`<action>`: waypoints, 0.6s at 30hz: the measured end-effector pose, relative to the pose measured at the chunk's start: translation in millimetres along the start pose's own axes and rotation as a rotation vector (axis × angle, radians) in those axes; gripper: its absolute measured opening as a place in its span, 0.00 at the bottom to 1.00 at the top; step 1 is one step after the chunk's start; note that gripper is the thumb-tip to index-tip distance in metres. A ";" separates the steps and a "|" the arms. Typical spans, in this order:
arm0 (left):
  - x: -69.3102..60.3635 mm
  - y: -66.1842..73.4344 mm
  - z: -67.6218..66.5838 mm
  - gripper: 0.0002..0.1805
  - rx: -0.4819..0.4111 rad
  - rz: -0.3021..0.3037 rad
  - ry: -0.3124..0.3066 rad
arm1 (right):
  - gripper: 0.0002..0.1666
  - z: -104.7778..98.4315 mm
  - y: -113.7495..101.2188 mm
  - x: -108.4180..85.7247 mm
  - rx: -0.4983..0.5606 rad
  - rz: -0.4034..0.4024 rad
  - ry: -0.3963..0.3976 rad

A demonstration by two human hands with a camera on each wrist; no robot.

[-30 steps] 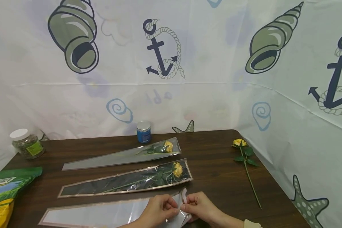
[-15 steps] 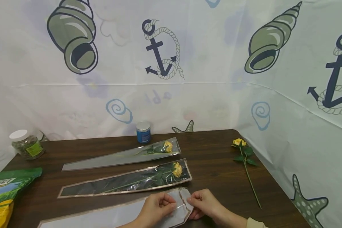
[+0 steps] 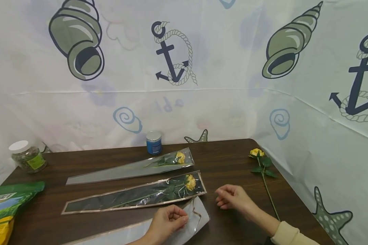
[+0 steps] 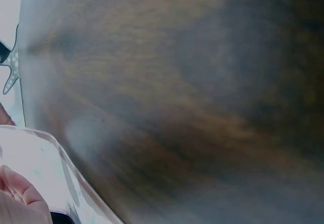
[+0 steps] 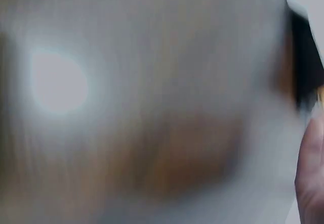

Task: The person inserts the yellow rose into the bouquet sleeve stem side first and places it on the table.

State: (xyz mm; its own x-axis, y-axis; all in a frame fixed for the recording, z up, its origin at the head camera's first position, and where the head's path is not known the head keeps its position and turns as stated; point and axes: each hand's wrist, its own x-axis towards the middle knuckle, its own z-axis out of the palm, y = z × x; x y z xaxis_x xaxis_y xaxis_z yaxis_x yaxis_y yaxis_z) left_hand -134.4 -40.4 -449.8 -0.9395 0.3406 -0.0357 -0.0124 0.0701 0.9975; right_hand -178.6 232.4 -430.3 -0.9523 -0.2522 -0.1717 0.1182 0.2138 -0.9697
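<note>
My left hand (image 3: 168, 221) pinches the wide end of a white flower sleeve (image 3: 199, 217) with a thin brownish border. The same sleeve (image 4: 30, 148) shows at the lower left of the left wrist view, beside the thumb. Off to the right of the sleeve, my right hand (image 3: 236, 200) hovers over the table with loosely curled fingers and nothing visible in them. To its right lies a loose yellow rose (image 3: 257, 153) with a green stem. Part of the right hand (image 5: 311, 168) appears at the edge of the blurred right wrist view.
Behind the white sleeve lie a black-backed sleeve (image 3: 95, 202) and a grey sleeve (image 3: 104, 173), each with a yellow rose inside. A blue tin (image 3: 154, 144) stands at the back. At left are a lidded jar (image 3: 29, 160) and a green and yellow bag (image 3: 6, 207).
My right hand has let go of the sleeve's end and moved up and right. The sleeve's end now lies smoother and has shifted slightly, while my left hand stays on it.
</note>
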 end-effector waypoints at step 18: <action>-2.1 1.6 -0.9 0.11 0.054 0.036 -0.016 | 0.16 -133.9 24.6 6.9 -0.572 0.125 0.434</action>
State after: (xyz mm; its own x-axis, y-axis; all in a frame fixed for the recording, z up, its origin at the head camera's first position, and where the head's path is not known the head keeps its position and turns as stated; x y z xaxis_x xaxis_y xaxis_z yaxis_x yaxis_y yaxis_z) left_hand -132.8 -41.8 -448.1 -0.9336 0.3584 -0.0013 0.0401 0.1079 0.9933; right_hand -219.9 362.3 -432.1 -0.9811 0.1781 -0.0757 0.1811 0.7065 -0.6842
